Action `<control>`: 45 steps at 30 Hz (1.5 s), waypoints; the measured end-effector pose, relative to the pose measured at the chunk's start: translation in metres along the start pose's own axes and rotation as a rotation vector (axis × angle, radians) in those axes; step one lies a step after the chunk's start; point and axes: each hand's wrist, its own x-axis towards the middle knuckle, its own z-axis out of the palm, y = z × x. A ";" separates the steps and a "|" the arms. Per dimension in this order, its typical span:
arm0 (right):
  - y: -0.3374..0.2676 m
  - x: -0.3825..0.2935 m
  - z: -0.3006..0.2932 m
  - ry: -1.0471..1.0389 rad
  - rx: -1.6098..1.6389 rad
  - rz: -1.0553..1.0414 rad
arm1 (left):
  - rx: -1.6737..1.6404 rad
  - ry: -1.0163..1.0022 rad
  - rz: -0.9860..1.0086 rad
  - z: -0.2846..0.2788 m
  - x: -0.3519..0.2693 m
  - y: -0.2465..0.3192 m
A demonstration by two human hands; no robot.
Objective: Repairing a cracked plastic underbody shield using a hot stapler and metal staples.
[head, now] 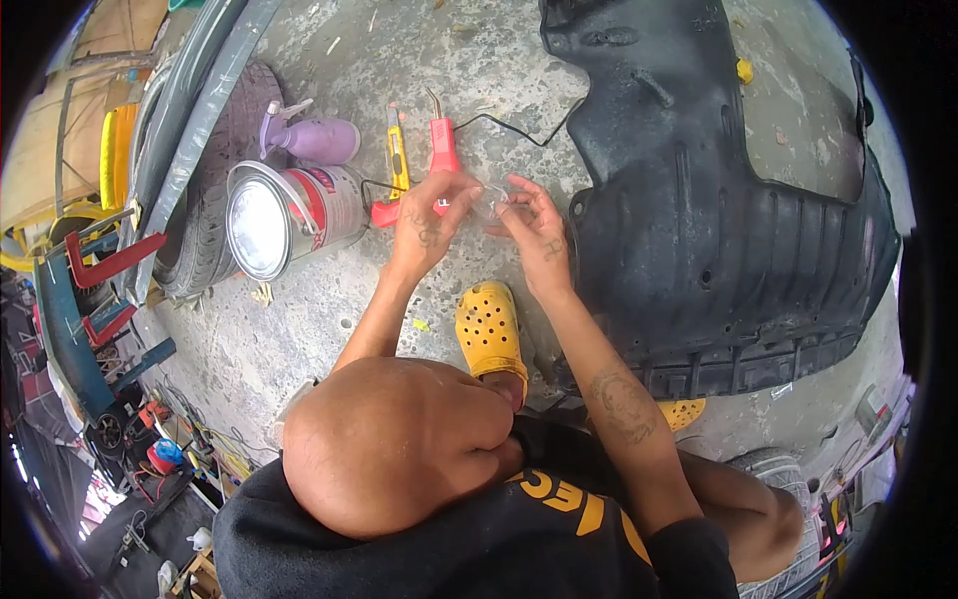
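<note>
A small clear plastic bag is between my hands, above the concrete floor. My left hand pinches its edge between thumb and forefinger. With the thumb against the fingers, my right hand holds the other side. What the bag contains is too small to tell. Just beyond my left hand lies a red hot stapler gun with two bent metal prongs, its grip partly hidden by that hand. A yellow snap-off utility knife rests beside it. To the right is a large black plastic car undertray.
A metal paint can lies on its side at left, near a purple spray bottle and a tire. Long grey panels lean over the tire. The stapler's black cord runs toward the undertray. My yellow clog is below my hands.
</note>
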 end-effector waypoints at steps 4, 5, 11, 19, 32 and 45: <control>-0.011 -0.003 0.000 -0.051 -0.013 -0.024 | -0.087 0.002 -0.060 0.002 0.001 0.003; -0.013 -0.003 0.000 -0.050 -0.013 -0.024 | -0.133 0.019 -0.052 0.003 0.001 0.005; -0.019 -0.001 0.000 -0.073 0.088 -0.009 | -0.194 0.011 -0.059 -0.002 0.001 0.012; -0.026 0.002 -0.003 -0.118 -0.012 0.117 | -0.341 -0.052 -0.178 -0.001 0.003 0.012; -0.020 0.005 -0.001 -0.114 -0.050 -0.020 | -0.535 -0.072 -0.286 -0.002 0.006 0.010; -0.023 0.004 0.004 -0.059 0.031 0.047 | -0.528 -0.089 -0.119 -0.005 0.008 0.013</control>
